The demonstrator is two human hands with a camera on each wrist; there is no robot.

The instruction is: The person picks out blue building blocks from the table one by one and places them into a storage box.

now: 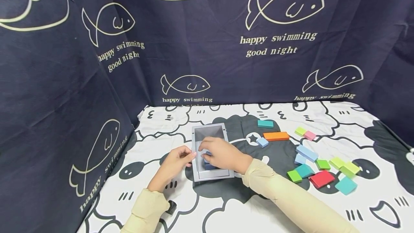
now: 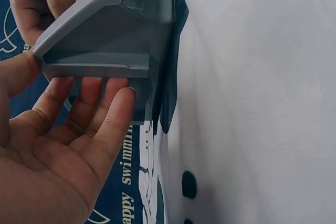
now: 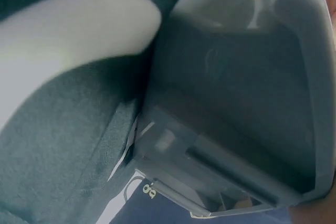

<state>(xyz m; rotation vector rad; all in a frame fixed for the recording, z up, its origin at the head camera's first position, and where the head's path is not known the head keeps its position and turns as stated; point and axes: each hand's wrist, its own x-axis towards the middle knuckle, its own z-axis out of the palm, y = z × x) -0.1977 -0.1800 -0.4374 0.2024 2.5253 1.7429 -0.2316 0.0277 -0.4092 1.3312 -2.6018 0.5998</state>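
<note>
A grey open-topped plastic box (image 1: 208, 179) stands on the cloth in front of the person. The left hand (image 1: 176, 163) grips its left side. In the left wrist view, the thumb is at the rim and the fingers (image 2: 119, 114) curl under a ledge on the side wall. The right hand (image 1: 223, 152) reaches over the right rim into the box, fingers bent down around a blue block (image 1: 208, 165). Part of that block is hidden by the fingers. The right wrist view shows mainly the box's outer wall (image 3: 236, 93), with the right fingers out of sight.
Right of the box lie an orange block (image 1: 276, 136), a teal block (image 1: 265, 123) and a small light blue block (image 1: 262, 142). Farther right is a loose group with a red block (image 1: 322, 178) and several green, teal and blue ones. A dark curtain (image 1: 207, 46) hangs behind.
</note>
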